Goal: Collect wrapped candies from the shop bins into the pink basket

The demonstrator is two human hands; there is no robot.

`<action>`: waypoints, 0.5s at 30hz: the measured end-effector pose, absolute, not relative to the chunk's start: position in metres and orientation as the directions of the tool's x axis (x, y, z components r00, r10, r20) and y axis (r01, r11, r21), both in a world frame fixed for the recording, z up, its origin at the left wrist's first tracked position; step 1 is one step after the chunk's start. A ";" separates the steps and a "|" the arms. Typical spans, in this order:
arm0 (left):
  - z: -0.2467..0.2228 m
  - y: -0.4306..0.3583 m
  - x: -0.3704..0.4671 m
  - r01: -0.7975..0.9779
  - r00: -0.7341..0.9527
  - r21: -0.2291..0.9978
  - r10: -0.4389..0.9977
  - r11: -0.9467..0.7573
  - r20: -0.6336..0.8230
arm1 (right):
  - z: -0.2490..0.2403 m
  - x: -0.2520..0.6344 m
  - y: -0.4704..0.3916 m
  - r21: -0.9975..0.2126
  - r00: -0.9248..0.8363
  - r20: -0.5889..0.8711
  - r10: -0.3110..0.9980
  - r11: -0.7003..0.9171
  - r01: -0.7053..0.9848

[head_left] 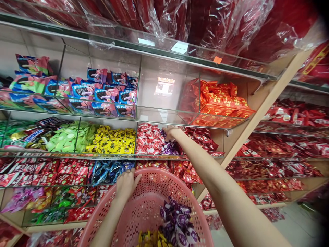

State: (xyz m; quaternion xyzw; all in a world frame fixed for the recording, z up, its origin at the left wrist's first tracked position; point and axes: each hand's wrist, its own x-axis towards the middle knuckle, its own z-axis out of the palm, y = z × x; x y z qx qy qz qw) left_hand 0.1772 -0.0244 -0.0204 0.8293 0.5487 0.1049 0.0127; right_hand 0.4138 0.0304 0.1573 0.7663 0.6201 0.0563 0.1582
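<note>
mid-pick: right hand [170, 133] fingers closed among purple candies [168, 148] in the shelf bin; left hand [126, 185] grips the pink basket [144, 206] rim. next, the lift must clear the glass edge.

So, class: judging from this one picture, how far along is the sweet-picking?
Done: purple sweets and a few yellow sweets already lie in the pink basket. In hand: the left hand grips the basket's rim while the right hand reaches into the bin of purple sweets. Left: most of the basket is unfilled.
</note>
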 end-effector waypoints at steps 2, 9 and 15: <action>-0.021 -0.024 0.177 0.906 0.380 0.129 0.909 -0.402 0.170 | 0.151 0.415 0.029 0.322 0.206 -0.090 0.974 -0.167 0.932; -0.019 -0.026 0.177 0.904 0.389 0.117 0.904 -0.412 0.180 | 0.137 0.423 0.011 0.329 0.080 0.022 0.997 -0.083 0.941; -0.015 -0.027 0.178 0.906 0.388 0.113 0.907 -0.408 0.163 | 0.143 0.421 0.003 0.323 0.063 0.074 0.995 -0.084 0.943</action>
